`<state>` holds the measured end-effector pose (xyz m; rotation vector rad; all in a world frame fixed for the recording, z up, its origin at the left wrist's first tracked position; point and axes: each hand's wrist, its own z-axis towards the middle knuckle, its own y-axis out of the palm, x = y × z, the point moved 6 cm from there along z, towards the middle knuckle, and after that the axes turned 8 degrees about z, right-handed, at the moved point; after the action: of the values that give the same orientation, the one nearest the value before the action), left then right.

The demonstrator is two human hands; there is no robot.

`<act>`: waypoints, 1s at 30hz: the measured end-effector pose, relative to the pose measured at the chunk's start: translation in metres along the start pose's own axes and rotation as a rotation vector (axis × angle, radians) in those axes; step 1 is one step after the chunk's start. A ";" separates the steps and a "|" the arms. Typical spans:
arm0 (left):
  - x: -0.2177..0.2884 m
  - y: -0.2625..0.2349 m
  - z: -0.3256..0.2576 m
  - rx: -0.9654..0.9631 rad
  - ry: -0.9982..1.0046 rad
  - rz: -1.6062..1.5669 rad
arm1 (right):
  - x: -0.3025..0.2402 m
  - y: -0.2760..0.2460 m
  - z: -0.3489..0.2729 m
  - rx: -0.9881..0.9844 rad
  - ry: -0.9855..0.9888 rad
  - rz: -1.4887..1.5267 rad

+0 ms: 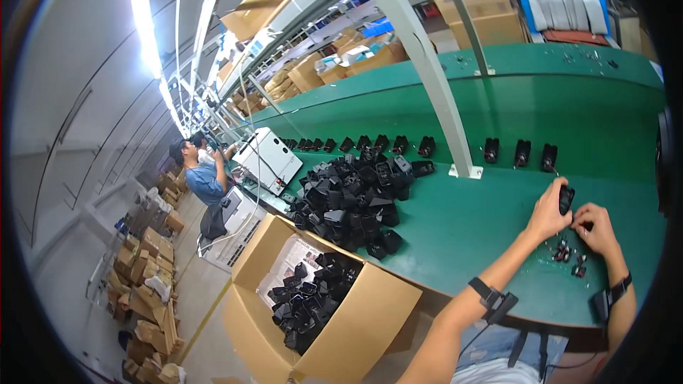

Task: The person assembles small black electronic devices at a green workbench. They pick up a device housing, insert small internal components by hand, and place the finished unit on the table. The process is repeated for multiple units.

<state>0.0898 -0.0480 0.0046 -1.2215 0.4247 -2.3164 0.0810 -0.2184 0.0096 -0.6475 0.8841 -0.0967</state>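
My left hand [548, 215] is wrapped round a small black plastic housing [566, 200], held just above the green bench. Close beside it on the right, my right hand [597, 230] has its thumb and fingers pinched together at the lower end of the housing. What they pinch is too small to make out. Below both hands lies a loose cluster of small parts [562, 250], dark with bits of red and white. Another little group of such parts [579, 268] lies nearer to me.
Black housings [523, 153] stand in a row along the bench's [491, 220] back strip. A heap of black housings [348, 195] is left of a metal post [434, 78]. An open carton [370, 320] of black parts stands at the front edge. A person [204, 174] works beside a white machine [269, 160].
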 end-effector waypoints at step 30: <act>-0.002 0.036 -0.023 -0.454 -0.306 -0.985 | -0.021 -0.007 -0.011 0.190 0.322 0.689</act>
<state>0.0811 -0.0760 -0.0268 -2.3831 0.2667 -2.7875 0.0600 -0.2224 0.0230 -0.1245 1.3492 0.3398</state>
